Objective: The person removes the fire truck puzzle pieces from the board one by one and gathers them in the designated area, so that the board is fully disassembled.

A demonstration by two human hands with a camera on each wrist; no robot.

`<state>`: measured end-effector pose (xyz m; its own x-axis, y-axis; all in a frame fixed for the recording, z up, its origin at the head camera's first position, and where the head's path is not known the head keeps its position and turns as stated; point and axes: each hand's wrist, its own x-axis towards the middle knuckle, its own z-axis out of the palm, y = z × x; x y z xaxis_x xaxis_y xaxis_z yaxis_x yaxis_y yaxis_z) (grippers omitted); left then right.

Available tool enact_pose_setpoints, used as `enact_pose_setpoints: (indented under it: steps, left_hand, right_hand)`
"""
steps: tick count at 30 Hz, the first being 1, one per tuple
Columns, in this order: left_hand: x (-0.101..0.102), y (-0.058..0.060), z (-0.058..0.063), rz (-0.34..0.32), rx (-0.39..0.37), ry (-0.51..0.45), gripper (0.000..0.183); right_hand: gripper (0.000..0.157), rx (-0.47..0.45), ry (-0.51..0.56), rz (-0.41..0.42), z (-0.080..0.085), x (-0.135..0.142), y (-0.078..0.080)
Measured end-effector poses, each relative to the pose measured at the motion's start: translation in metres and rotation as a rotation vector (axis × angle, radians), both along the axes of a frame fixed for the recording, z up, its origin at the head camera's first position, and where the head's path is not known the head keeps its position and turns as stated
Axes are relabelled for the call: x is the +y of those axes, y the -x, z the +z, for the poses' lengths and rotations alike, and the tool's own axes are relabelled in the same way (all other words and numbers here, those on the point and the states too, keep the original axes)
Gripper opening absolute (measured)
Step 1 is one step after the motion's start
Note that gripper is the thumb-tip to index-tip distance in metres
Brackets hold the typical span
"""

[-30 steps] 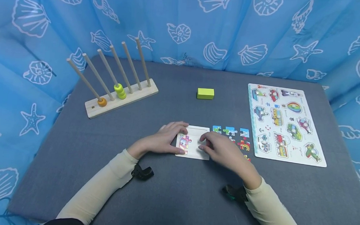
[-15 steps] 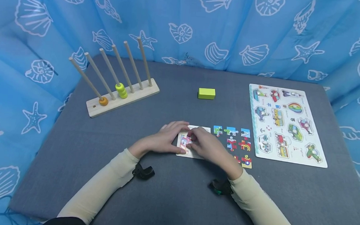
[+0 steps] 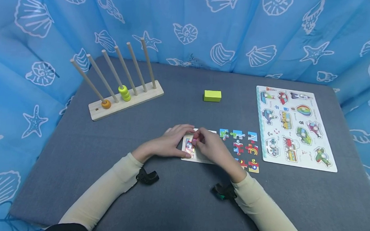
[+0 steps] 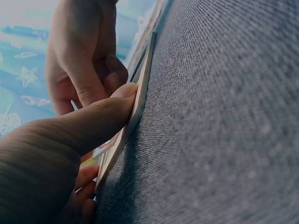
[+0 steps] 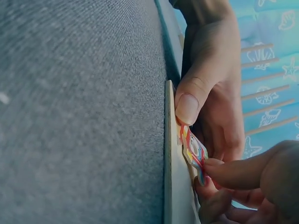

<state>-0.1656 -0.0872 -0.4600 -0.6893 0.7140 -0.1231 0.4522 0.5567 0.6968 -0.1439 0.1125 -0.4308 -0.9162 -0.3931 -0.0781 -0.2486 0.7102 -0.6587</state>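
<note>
A small white puzzle tray (image 3: 205, 158) lies on the grey table, with colourful jigsaw pieces (image 3: 188, 147) along its left side. My left hand (image 3: 168, 142) holds the tray at its left end; the thumb (image 4: 124, 91) lies along the near edge and the fingers reach the far one. Over the tray, my right hand (image 3: 213, 148) pinches a jigsaw piece (image 5: 204, 170) between thumb and fingertips, right beside the pieces in the tray. The curled fingers partly cover it in the head view. More loose jigsaw pieces (image 3: 252, 149) lie in rows to the tray's right.
Further right is a large picture board (image 3: 293, 127) with vehicle pieces. A yellow-green block (image 3: 212, 96) sits behind the tray. At the back left stands a wooden peg rack (image 3: 127, 101) with green and orange beads. A blue shell-patterned curtain (image 3: 190, 27) hangs behind the table.
My right hand has moved left across the tray to the pieces at its left side, uncovering loose pieces on the right. My left hand stays on the tray.
</note>
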Motion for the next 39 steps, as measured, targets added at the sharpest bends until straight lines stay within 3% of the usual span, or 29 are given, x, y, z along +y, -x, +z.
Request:
enact_pose_setpoints:
  steps: [6, 19, 39]
  left_hand:
    - [0.0, 0.0, -0.002, 0.02, 0.003, -0.01, 0.082]
    - [0.001, 0.001, -0.001, 0.032, 0.003, -0.006, 0.084]
    - [0.001, 0.001, -0.001, 0.041, -0.026, -0.005, 0.085]
  right_hand:
    - [0.004, -0.045, 0.026, -0.07, 0.0, -0.002, 0.005]
    - [0.007, -0.19, 0.027, -0.154, 0.01, -0.005, 0.009]
    - [0.012, -0.248, 0.078, -0.107, 0.007, -0.003, 0.014]
